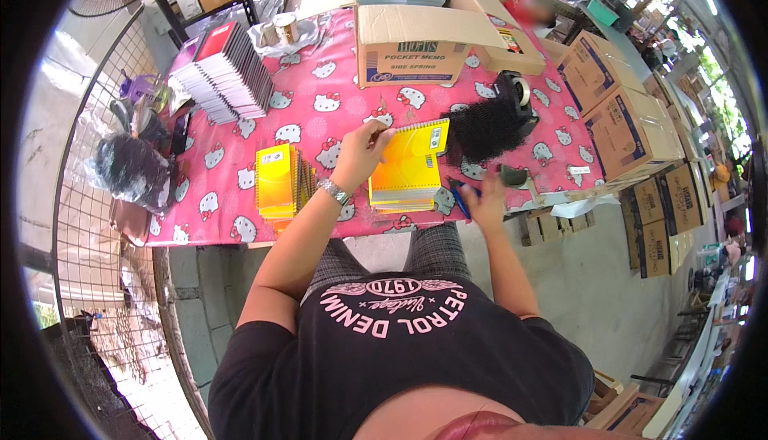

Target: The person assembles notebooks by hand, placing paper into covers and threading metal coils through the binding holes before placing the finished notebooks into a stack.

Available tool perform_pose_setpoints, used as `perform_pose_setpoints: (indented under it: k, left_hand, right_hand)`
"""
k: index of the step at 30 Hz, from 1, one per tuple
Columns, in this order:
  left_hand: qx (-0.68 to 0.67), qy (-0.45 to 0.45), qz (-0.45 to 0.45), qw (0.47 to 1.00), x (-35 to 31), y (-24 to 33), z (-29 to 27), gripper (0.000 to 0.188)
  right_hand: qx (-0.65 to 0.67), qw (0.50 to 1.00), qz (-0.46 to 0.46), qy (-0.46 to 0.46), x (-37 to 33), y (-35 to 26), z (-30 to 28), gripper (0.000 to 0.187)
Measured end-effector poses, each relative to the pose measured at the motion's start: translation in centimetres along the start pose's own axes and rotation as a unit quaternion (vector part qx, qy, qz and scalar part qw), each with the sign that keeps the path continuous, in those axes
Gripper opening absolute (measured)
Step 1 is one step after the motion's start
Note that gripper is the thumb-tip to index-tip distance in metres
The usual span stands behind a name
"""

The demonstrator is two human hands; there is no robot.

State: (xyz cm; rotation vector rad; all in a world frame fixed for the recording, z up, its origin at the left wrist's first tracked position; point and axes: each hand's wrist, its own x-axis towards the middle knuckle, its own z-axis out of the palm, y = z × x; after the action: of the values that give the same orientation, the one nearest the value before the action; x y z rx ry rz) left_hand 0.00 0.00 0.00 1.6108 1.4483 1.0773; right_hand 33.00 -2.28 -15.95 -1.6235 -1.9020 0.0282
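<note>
A stack of yellow spiral notebooks (406, 180) lies in front of me near the table's front edge. Bent fingers of my left hand (364, 150) pinch the left edge of the top yellow notebook (418, 138), which sits askew on the stack. My right hand (486, 202), slightly blurred, is right of the stack with its fingers apart. Beside its thumb is a slim blue object (459, 198); whether they touch is unclear. A dark green object (513, 175) is just beyond those fingers. Left of my left forearm stands a second stack of yellow notebooks (276, 178).
A tall stack of red and purple notebooks (228, 72) stands far left. An open carton (412, 60) holding more notebooks is at the back. Black mesh (484, 132) lies beside a tape dispenser (516, 100). Cartons (620, 132) are piled at the right; a wire grid (80, 184) borders the left.
</note>
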Motion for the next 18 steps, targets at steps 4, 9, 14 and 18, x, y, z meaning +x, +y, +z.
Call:
perform_pose_setpoints:
  k: [4,9,14,18]
  left_hand:
    - [-0.05,0.023,0.05,0.997,-0.1,-0.3,1.6,0.027]
    - [-0.058,0.036,0.061,0.996,0.0,-1.6,0.8,0.025]
    - [-0.002,0.032,0.006,0.999,-1.0,0.5,0.9,0.02]
    - [-0.034,0.066,0.088,0.993,-1.3,-1.4,1.5,0.017]
  right_hand:
    - [-0.09,0.992,-0.029,-0.088,-1.2,-2.3,-1.8,0.059]
    - [0.22,0.966,0.083,0.104,1.5,-7.4,-3.2,0.055]
    - [0.231,0.968,-0.095,-0.014,4.5,-17.6,-8.7,0.056]
    - [0.155,0.973,-0.171,-0.016,5.1,-19.8,-8.2,0.057]
